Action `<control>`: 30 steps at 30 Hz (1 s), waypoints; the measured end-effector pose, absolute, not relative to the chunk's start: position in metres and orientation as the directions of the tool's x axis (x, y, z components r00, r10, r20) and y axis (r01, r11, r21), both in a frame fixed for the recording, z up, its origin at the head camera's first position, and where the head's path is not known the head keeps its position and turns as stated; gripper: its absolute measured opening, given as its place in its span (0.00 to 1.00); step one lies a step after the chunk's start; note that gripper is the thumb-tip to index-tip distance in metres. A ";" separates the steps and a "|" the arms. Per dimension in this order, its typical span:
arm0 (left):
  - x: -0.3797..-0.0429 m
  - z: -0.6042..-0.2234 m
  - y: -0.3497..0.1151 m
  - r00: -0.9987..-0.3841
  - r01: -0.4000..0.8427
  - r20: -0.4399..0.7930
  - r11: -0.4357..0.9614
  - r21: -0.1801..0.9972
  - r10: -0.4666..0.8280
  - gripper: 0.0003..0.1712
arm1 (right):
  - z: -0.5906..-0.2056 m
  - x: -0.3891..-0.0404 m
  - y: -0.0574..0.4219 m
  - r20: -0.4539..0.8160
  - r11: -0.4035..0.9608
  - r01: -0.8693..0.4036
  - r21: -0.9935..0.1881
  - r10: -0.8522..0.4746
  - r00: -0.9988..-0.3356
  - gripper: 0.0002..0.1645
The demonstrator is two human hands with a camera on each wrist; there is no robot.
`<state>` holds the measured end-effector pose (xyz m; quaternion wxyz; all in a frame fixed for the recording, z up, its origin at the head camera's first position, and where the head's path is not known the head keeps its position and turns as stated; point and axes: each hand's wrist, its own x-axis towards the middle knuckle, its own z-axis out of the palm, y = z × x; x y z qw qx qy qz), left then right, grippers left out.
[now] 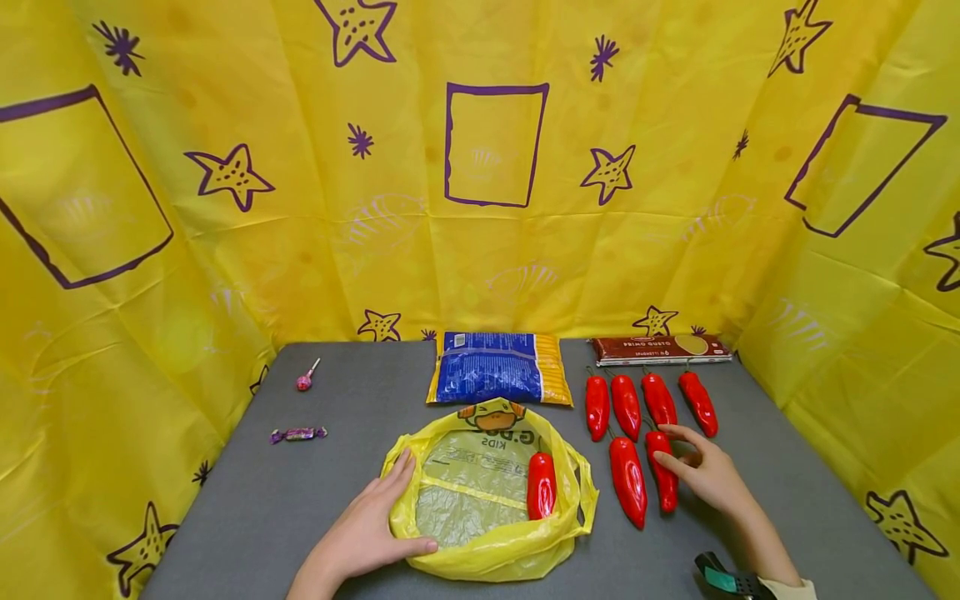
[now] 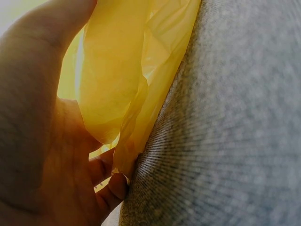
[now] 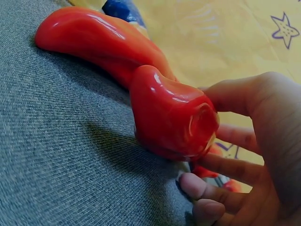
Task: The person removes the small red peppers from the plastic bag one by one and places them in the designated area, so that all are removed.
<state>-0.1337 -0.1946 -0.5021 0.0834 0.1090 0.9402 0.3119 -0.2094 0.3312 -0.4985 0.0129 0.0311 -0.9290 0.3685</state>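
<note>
My left hand (image 1: 371,521) holds the left side of a yellow plastic bag (image 1: 495,560), its thumb over the front rim. In the left wrist view the bag's thin wall (image 2: 113,70) lies between thumb and fingers. The bag's mouth faces up, with one glossy red chili pepper (image 1: 541,487) inside at the right. On the right, my right hand (image 1: 708,475) pinches another red chili pepper (image 1: 663,471) between thumb and fingers. The right wrist view shows this pepper's blunt end (image 3: 174,115) close over the cloth. Beside it lies another red pepper (image 1: 628,483).
Behind the right hand several more red peppers (image 1: 626,407) lie in a row. A brown packet (image 1: 660,350) lies at the back right, and a blue-and-yellow packet (image 1: 491,367) behind the bag. To the left are a lollipop (image 1: 303,382) and a purple-wrapped candy (image 1: 298,434). Yellow cloth (image 1: 495,250) encloses the table.
</note>
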 end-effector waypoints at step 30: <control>-0.133 -0.502 -0.195 -0.958 0.162 -0.091 0.779 0.606 0.271 0.72 | -0.452 -0.213 0.300 0.178 0.711 -0.171 -0.682 -0.065 -0.982 0.35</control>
